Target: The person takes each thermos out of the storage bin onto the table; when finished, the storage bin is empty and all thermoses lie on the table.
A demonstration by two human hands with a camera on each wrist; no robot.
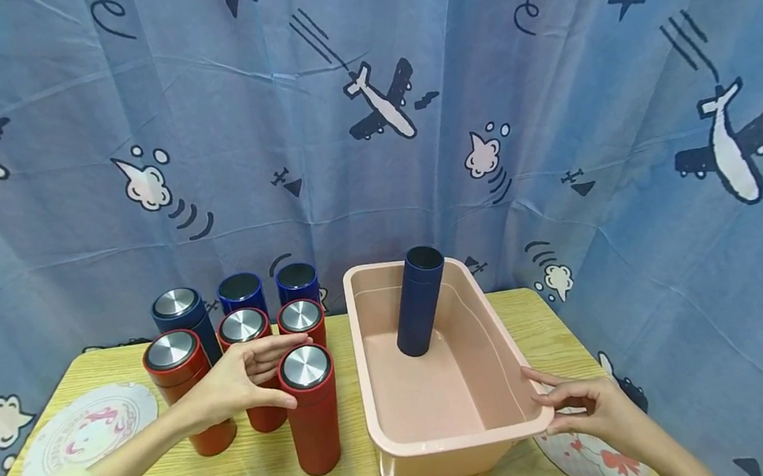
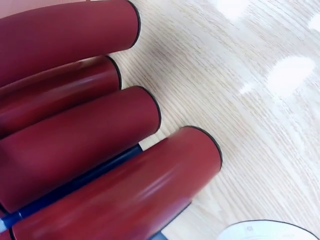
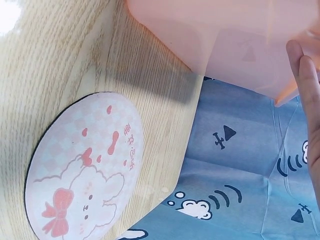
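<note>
My left hand (image 1: 249, 375) reaches round the front red thermos (image 1: 313, 418), its thumb at the left side and its straight fingers behind the silver lid. My right hand (image 1: 584, 403) grips the right rim of a peach plastic bin (image 1: 395, 450), fingers over the edge and thumb below; its fingers (image 3: 310, 82) also show in the right wrist view. Inside the bin a navy blue thermos (image 1: 420, 304) leans to the right, dark end up. Several red thermoses (image 2: 82, 135) stand beside my left hand, which is hidden in the left wrist view.
Behind the red ones stand a navy thermos with a silver lid (image 1: 181, 312) and two bright blue ones with dark tops (image 1: 240, 289). A round mat (image 1: 65, 439) lies at the left, and a rabbit mat (image 3: 90, 170) at the right. A patterned blue curtain (image 1: 260, 165) hangs behind the table.
</note>
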